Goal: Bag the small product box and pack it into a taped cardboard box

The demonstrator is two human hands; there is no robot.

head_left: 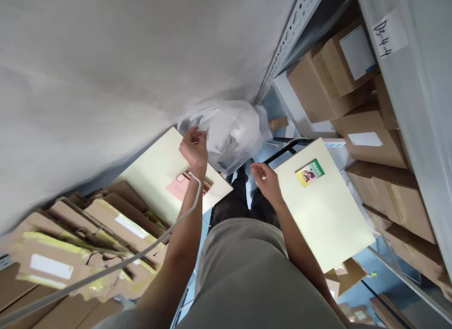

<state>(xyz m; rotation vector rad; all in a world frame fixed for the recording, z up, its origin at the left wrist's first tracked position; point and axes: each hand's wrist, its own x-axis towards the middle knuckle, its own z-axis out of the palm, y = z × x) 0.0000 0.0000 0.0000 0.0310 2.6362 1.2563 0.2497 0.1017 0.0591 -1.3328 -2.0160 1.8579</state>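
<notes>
My left hand (195, 149) is raised at the near left side of a translucent white plastic bag (236, 128). Its fingers curl toward the thumb, and anything small between them cannot be made out. A pale grey cable (193, 209) loops at my left wrist and runs down along the forearm. My right hand (267, 182) hovers just left of a cream-coloured board (325, 206), fingers loosely bent and apart from the thumb, holding nothing visible. On that board lies a colourful green and yellow card (310, 172). Under my left forearm, a second cream board (158, 166) carries a pinkish-red item (179, 185).
Flattened cardboard boxes (116, 220) are stacked at the lower left. A metal shelf (420, 107) with several brown cartons (377, 140) lines the right side. A pale wall (123, 60) rises ahead. A black metal bar (278, 155) runs beside the right board.
</notes>
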